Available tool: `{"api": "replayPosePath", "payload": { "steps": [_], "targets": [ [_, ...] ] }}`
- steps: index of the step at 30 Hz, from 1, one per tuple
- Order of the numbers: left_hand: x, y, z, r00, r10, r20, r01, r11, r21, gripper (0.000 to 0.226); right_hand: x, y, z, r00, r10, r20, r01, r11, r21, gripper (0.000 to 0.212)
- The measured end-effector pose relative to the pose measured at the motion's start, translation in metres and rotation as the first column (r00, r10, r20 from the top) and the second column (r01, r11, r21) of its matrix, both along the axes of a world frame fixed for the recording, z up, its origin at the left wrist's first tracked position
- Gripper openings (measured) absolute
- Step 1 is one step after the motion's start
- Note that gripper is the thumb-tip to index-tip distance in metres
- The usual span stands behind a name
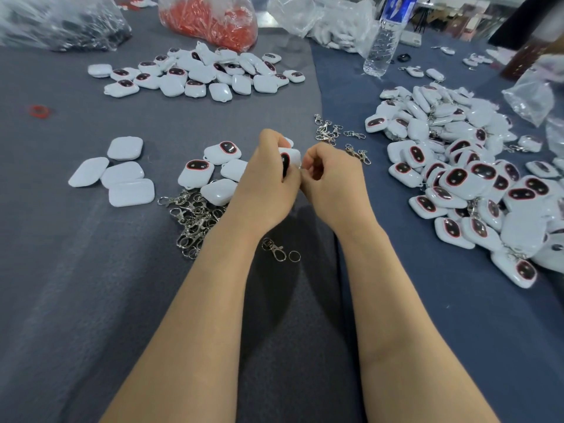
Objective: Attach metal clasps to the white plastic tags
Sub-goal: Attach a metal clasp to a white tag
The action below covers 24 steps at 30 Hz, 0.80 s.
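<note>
1. We hold one white tag point(290, 157) in the left hand point(268, 181), fingers curled round it, above the grey cloth point(91, 270).
2. The right hand point(334, 178) meets the tag's near edge with its fingertips bunched together. We cannot tell what they pinch.
3. Beneath the wrists, a loose clasp point(274, 248) and a split ring point(294, 256) lie on the cloth, just apart.
4. A clasp heap point(195, 218) lies beside the left forearm, touching a cluster of loose tags point(195, 174).
5. Further left, four face-down tags point(122, 175) lie close together.
6. Beyond the right hand, we see scattered clasps point(328, 131).
7. To the right lies a large tag pile point(473, 184), with metal clasps showing among the tags.
8. At the far side, we note a second tag pile point(198, 71), a bag of red parts point(213, 22) and a water bottle point(381, 47), which stands upright.
</note>
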<state>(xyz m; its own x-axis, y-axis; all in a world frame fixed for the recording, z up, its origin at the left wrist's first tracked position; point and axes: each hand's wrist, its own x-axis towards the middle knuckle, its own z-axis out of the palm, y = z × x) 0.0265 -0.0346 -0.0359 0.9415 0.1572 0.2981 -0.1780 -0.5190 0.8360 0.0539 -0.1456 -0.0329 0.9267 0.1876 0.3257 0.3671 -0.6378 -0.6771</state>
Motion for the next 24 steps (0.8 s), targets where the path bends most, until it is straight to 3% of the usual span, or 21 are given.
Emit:
{"api": "replayPosePath", "payload": {
  "steps": [3,5,8,10,12,15,18,21,24],
  "targets": [
    [0.0,0.002,0.002,1.0,-0.014,0.011,0.014,0.999,0.033,0.021,0.0,-0.002,0.0,1.0,0.004,0.012,-0.004,1.0,0.018,0.008],
    [-0.001,0.001,0.004,1.0,0.0,0.017,0.0,1.0,-0.023,0.019,-0.002,-0.001,0.001,1.0,-0.003,0.023,0.001,0.997,0.076,0.009],
    [0.002,-0.002,0.007,0.996,0.05,-0.076,-0.074,0.93,-0.36,0.017,-0.003,0.002,0.001,1.0,-0.014,0.014,0.01,0.974,0.228,0.01],
    [0.003,-0.003,0.01,0.982,-0.041,-0.186,-0.092,0.751,-0.654,0.015,-0.004,0.004,0.004,1.0,0.001,-0.006,0.001,0.944,0.33,0.016],
    [0.003,-0.002,0.013,0.961,-0.205,-0.185,-0.05,0.532,-0.845,0.01,-0.004,0.004,0.006,0.998,0.043,-0.037,-0.021,0.889,0.457,0.022],
    [0.002,0.003,0.016,0.927,-0.362,-0.096,0.01,0.281,-0.96,0.018,-0.005,0.006,0.008,0.994,0.081,-0.075,-0.029,0.849,0.527,0.015],
    [0.001,0.006,0.016,0.898,-0.434,-0.073,-0.004,0.158,-0.988,0.005,-0.004,0.006,0.007,0.997,0.061,-0.05,-0.029,0.87,0.493,0.015],
    [0.002,0.006,0.016,0.92,-0.377,-0.11,-0.064,0.132,-0.989,0.005,-0.003,0.004,0.007,0.998,0.001,-0.066,0.028,0.901,0.434,0.016],
    [0.002,0.008,0.017,0.963,-0.201,-0.178,-0.127,0.242,-0.962,0.023,-0.001,-0.005,0.005,0.986,-0.115,-0.122,0.137,0.973,0.187,0.011]
  ]
}}
